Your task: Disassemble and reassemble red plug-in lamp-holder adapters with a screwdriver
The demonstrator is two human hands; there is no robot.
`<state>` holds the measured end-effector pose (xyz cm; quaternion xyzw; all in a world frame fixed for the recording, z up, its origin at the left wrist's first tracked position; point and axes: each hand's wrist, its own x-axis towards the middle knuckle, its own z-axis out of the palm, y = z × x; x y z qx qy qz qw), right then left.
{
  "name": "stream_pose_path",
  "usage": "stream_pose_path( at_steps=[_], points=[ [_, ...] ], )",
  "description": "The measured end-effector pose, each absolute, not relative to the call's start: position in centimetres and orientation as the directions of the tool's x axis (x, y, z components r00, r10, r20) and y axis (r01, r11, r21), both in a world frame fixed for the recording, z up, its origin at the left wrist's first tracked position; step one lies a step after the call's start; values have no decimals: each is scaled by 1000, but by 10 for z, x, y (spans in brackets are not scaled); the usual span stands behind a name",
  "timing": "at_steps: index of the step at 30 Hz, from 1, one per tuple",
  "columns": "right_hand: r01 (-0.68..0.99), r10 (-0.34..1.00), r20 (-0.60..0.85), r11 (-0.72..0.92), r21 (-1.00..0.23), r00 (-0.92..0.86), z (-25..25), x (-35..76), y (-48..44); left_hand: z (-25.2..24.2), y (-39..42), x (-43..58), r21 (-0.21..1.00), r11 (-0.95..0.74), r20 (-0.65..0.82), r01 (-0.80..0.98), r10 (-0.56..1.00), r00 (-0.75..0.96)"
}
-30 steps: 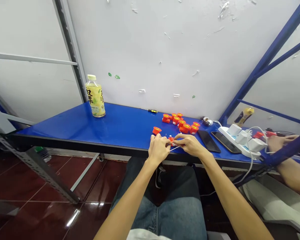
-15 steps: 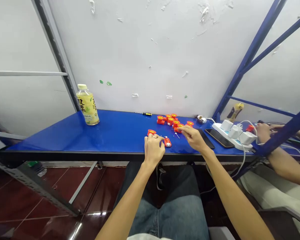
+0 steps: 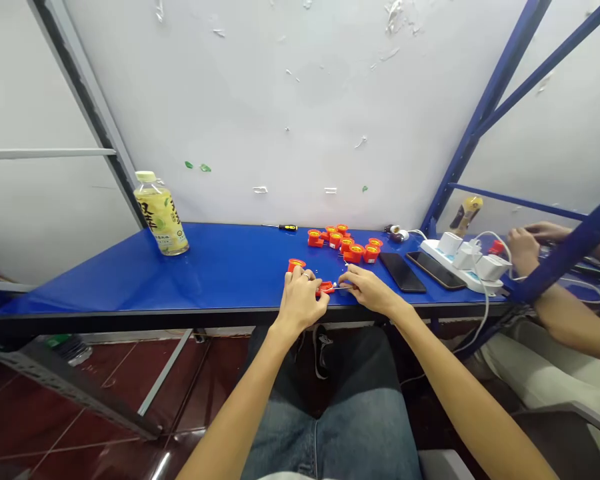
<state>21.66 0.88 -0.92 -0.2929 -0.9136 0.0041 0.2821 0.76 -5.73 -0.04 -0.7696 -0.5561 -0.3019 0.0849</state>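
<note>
My left hand (image 3: 300, 299) rests at the front edge of the blue table (image 3: 220, 267), fingers curled on a small red part (image 3: 325, 288). My right hand (image 3: 367, 288) is pinched on a thin white pin (image 3: 341, 287) whose tip meets that part. One red cap (image 3: 296, 265) sits just behind my left hand. Several more red parts (image 3: 345, 243) lie in a cluster farther back.
A yellow drink bottle (image 3: 159, 215) stands at the back left. A small screwdriver (image 3: 286, 227) lies by the wall. Two phones (image 3: 415, 270) and a white power strip with chargers (image 3: 467, 262) lie to the right. Another person's hands (image 3: 527, 243) work at the far right, behind blue frame bars (image 3: 565, 257).
My right hand reached back to the red cluster half a second ago and has returned to the part at my left hand, holding a thin pin. The camera shifted left.
</note>
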Motion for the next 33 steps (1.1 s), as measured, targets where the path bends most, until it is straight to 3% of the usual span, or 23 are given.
stream_pose_path(
  at_steps=[7,16,33],
  points=[
    [583,575,544,792,-181,-611,-21,216,7,-8,-61,7,225,-420,601,879,770,214],
    [490,503,526,854,-178,-686,-17,214,5,-9,-61,1,285,-446,579,848,786,218],
    [452,434,406,890,-56,-804,-4,212,9,-11,-61,-5,340,-455,530,823,816,232]
  ],
)
